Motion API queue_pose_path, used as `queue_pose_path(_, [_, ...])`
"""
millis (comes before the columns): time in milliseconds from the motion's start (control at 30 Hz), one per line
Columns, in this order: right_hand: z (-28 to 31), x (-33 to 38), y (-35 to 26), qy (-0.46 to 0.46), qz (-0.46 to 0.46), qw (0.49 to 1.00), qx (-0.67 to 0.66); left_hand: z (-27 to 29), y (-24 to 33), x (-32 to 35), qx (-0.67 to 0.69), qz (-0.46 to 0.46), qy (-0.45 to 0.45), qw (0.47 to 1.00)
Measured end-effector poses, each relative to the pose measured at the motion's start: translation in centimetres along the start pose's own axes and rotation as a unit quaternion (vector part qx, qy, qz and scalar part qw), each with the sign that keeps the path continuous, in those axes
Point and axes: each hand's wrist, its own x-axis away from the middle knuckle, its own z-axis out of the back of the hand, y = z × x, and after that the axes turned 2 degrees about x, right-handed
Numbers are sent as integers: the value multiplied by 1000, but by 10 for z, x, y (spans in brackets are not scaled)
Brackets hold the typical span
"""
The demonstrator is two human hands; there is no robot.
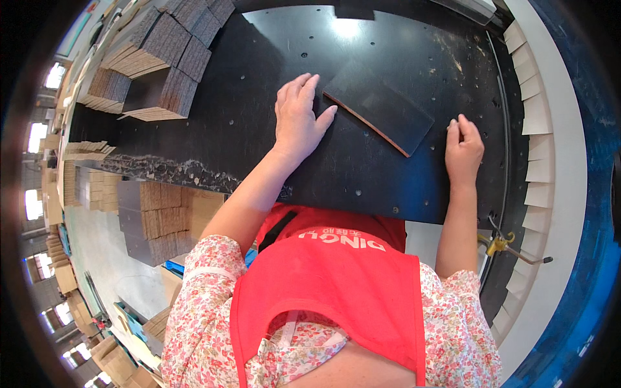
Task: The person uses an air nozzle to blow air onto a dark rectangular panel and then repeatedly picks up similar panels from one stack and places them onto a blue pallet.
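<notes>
A dark rectangular board (388,115) with a brown cut edge lies flat and slantwise on the black worktable (220,149). My left hand (301,116) is just left of the board, its fingers stretched forward and the thumb apart. It holds nothing, and a narrow gap separates it from the board's near left corner. To the right of the board is my right hand (464,149), fingers curled in and thumb close to the index fingertip. Nothing shows between those tips. This hand does not touch the board.
Stacks of dark-faced boards (174,58) stand at the table's far left. More stacked boards (149,216) sit lower, beyond the left edge. On the right are a rail (501,97), a yellow fitting (498,244) with a metal lever, and a row of pale overlapping flaps (538,168).
</notes>
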Motion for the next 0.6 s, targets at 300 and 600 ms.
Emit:
queue_pose_path(300, [1,33,-42,-37,63,997,2,0,-7,-7,54,-20,-68,996])
queue_pose_path(600, [-2,32,-38,-36,53,998,-17,5,-1,-4,337,105,-41,935])
